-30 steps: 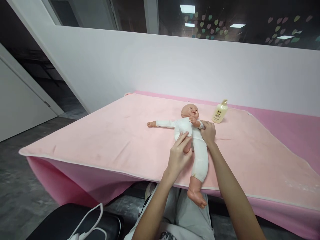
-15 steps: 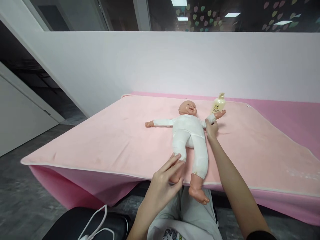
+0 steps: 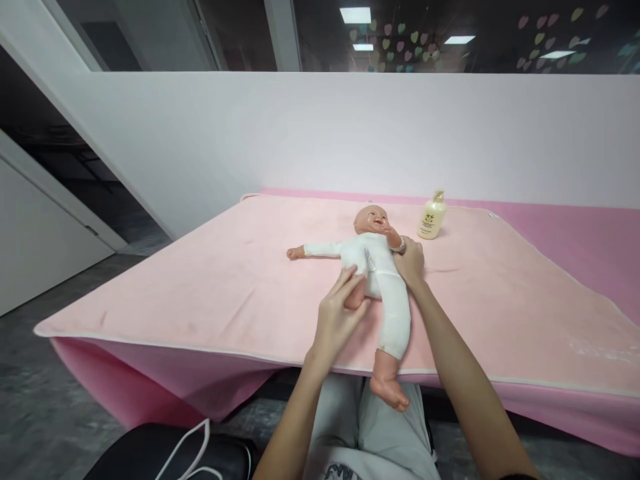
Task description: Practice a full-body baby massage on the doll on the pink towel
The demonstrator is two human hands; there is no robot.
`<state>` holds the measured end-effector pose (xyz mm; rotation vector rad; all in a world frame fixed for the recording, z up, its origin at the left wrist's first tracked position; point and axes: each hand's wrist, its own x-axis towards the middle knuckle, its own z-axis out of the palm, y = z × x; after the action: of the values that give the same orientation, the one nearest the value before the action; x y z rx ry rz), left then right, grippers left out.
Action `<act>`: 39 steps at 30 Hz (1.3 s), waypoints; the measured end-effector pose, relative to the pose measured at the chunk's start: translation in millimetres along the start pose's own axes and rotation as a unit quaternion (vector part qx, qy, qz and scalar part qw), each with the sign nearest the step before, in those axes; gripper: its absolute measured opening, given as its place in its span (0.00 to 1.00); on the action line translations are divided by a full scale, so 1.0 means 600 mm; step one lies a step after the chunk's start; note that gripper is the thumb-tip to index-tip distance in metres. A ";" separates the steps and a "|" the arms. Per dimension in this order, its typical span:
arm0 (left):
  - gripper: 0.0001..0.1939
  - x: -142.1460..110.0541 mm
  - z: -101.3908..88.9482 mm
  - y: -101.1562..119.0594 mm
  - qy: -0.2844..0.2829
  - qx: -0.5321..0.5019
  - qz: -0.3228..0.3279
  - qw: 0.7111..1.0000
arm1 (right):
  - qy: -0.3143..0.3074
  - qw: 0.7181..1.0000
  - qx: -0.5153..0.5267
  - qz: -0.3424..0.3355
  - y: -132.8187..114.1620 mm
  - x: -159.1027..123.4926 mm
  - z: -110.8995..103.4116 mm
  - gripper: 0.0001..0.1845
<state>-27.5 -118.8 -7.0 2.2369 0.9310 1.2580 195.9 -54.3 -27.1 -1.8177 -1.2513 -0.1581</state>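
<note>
Folded back up since half a second ago, the baby doll's near leg is bent at the knee, its foot raised off the table edge in the person's left hand, while the doll's far arm, which had been stretched out toward the bottle, is now drawn in across its chest toward its face by the right hand. The left hand is loosely curled, fingers extended along the doll's shin and thumb beneath, holding the bent leg by the ankle. The right hand is closed around the doll's wrist, just beside the doll's shoulder; how tightly it grips cannot be told. The doll, dressed in a white bodysuit, lies on its back on a pale pink blanket spread over a pink table, its head toward the white wall, its other arm flung out flat to the side and its other leg straight, the bare foot hanging past the near edge over the person's lap. A cream-coloured pump bottle stands upright near the doll's head, apart from it.
</note>
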 end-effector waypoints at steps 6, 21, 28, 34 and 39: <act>0.23 -0.107 -0.020 0.013 -0.113 0.067 0.035 0.991 | 0.003 0.996 0.052 0.078 0.016 0.004 0.004 0.11; 0.20 -0.011 0.021 0.008 0.005 0.101 0.103 0.990 | -0.031 0.998 0.002 -0.046 -0.007 0.000 -0.005 0.21; 0.24 -0.143 -0.029 0.031 -0.069 0.156 0.120 0.978 | 0.029 0.977 0.138 0.161 0.022 0.012 0.007 0.11; 0.24 -0.172 -0.061 0.030 -0.064 0.176 0.126 0.974 | 0.081 0.939 0.210 0.259 0.034 0.020 0.007 0.12; 0.20 -0.085 -0.016 0.017 -0.005 0.138 0.117 0.983 | 0.013 0.991 0.122 0.059 0.007 0.008 0.005 0.16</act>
<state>-51.0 -162.3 -25.6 2.6322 0.9067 1.2811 200.8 -48.9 -28.8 -1.6665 -1.0896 0.0357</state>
